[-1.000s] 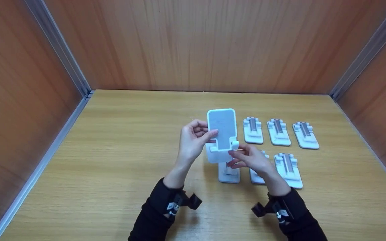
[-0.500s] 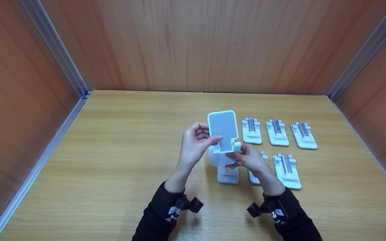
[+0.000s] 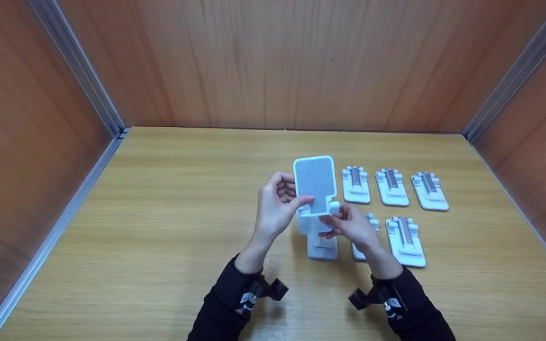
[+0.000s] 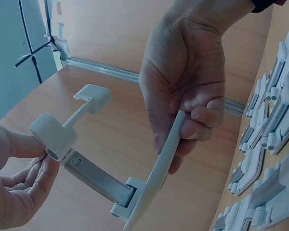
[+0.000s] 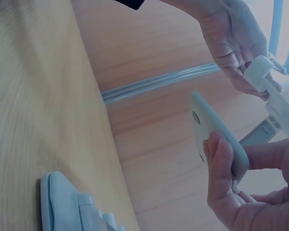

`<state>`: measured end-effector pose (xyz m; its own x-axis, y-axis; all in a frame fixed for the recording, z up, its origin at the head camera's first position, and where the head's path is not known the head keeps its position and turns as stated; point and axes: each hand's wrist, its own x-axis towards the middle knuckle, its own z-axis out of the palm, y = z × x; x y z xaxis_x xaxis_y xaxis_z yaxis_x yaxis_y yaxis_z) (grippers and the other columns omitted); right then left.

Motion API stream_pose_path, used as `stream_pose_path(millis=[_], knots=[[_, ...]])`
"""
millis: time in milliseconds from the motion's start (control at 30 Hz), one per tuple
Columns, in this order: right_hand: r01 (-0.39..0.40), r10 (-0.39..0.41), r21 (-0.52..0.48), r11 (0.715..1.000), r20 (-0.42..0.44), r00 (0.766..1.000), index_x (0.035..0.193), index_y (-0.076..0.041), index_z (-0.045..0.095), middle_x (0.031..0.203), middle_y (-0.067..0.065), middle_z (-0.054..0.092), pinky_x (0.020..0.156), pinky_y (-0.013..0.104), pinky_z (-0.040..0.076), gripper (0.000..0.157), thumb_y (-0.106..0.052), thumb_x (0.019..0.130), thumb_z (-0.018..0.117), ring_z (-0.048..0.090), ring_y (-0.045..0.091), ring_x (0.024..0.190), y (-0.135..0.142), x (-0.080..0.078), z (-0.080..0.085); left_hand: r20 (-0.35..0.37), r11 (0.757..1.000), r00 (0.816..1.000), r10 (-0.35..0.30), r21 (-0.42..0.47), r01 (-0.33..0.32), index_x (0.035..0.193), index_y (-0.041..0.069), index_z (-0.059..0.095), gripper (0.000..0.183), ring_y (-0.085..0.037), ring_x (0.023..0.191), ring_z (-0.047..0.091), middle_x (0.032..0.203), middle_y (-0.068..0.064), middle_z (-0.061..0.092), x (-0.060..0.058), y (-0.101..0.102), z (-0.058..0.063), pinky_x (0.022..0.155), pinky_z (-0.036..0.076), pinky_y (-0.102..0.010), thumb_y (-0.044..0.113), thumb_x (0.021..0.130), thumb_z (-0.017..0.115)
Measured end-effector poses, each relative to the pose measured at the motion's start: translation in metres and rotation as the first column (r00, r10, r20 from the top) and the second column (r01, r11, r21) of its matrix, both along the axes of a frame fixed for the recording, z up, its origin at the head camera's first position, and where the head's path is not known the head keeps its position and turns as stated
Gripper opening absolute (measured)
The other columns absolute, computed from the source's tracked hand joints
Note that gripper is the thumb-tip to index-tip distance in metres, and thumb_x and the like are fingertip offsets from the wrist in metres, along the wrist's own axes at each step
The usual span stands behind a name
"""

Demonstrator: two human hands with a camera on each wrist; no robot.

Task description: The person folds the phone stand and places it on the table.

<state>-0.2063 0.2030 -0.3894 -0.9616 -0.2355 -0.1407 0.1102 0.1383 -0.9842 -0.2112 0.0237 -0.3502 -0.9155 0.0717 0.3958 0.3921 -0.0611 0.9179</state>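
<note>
A white phone stand, unfolded, is held in the air between both hands. My left hand pinches its upper plate at the left edge, thumb on the grey pad and fingers behind. Lower down, my right hand pinches the base plate. The left wrist view shows the base plate edge-on in the right hand. A metal arm joins it to the hooked upper plate, beside the left hand. In the right wrist view, the right hand's thumb and fingers grip the base plate.
Folded white phone stands lie on the wooden table to the right: a back row including one stand, and a front row including another stand. The held stand and right hand partly cover two front ones. Wood panels enclose the table.
Over the past second the held stand has dipped slightly, and my left thumb has slid lower on the upper plate. Since half a second ago almost nothing has moved.
</note>
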Motion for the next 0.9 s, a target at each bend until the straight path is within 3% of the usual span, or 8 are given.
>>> stream_pose_path(millis=[267,467,733,900], knots=[[-0.012,0.012,-0.019,1.000,0.027,1.000,0.118,0.013,0.041,0.102,0.022,0.059,0.060,0.027,0.052,0.041,-0.010,0.087,0.056,0.062,0.021,0.077,-0.005,0.002,0.000,-0.045,0.999,0.999,0.017,-0.051,-0.020,0.092,-0.008,0.049,0.033,-0.016,0.067,0.054,0.077,-0.013,0.056,-0.002,0.002,-0.003,0.058,0.049,-0.024,-0.002,0.069,0.072],[-0.090,0.095,-0.065,0.994,0.072,0.993,0.120,0.015,0.036,0.087,0.011,0.062,0.058,0.023,0.051,0.044,-0.009,0.087,0.053,0.061,0.015,0.065,-0.007,0.005,0.003,-0.139,0.987,0.986,0.088,-0.122,-0.105,0.088,-0.005,0.049,0.028,-0.018,0.066,0.055,0.078,-0.011,0.057,-0.006,0.001,-0.008,0.059,0.050,-0.025,-0.003,0.070,0.071],[-0.090,0.097,-0.070,0.993,0.095,0.991,0.115,0.013,0.038,0.079,0.006,0.062,0.058,0.022,0.051,0.039,-0.009,0.087,0.054,0.060,0.014,0.063,-0.011,0.010,0.007,-0.268,0.971,0.952,0.147,-0.145,-0.190,0.082,-0.002,0.051,0.022,-0.014,0.067,0.059,0.078,-0.008,0.059,-0.015,0.000,-0.014,0.061,0.051,-0.024,-0.007,0.070,0.069],[-0.095,0.102,-0.072,0.993,0.096,0.990,0.115,0.013,0.038,0.084,0.008,0.062,0.058,0.022,0.051,0.039,-0.008,0.087,0.053,0.060,0.014,0.064,-0.012,0.013,0.009,-0.360,0.959,0.913,0.192,-0.129,-0.253,0.076,0.000,0.051,0.020,-0.015,0.068,0.059,0.074,-0.007,0.059,-0.019,0.001,-0.019,0.061,0.051,-0.025,-0.009,0.071,0.067]])
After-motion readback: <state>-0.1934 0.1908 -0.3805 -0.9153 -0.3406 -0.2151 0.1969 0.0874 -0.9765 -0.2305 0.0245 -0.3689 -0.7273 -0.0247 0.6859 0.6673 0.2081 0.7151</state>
